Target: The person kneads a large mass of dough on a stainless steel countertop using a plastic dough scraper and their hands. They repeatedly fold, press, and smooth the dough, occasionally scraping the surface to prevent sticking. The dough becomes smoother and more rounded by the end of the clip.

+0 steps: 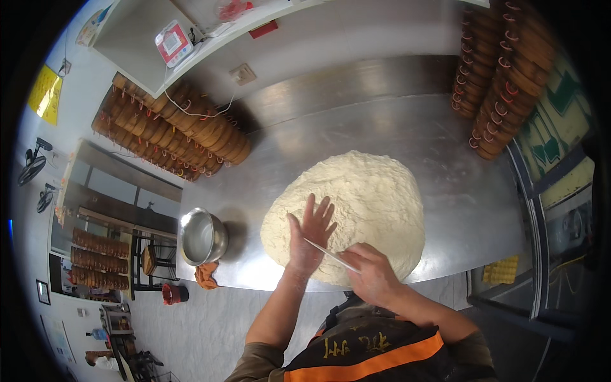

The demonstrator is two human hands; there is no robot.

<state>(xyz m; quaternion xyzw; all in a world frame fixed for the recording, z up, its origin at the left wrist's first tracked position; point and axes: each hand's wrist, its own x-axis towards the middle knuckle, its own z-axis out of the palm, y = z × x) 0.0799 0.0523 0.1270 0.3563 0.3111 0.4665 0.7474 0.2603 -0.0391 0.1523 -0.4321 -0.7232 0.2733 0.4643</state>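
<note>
A large mound of pale dough (377, 205) lies on the stainless steel table (458, 210). Above its near left part is my left hand (312, 234), fingers spread, holding nothing. My right hand (370, 270) grips a thin white scraper (334, 255), whose far end touches or nearly touches the base of my left palm. Whether my left hand rests on the dough cannot be told. A metal bowl (204, 237) stands at the table's left end, beside an orange cloth (206, 275) hanging at the edge.
Stacked bamboo steamers (191, 124) stand at the back left, and more steamers (513, 90) at the back right. A white shelf (210, 50) with a device and a cable overhangs the back. A red bucket (174, 293) is on the floor at left.
</note>
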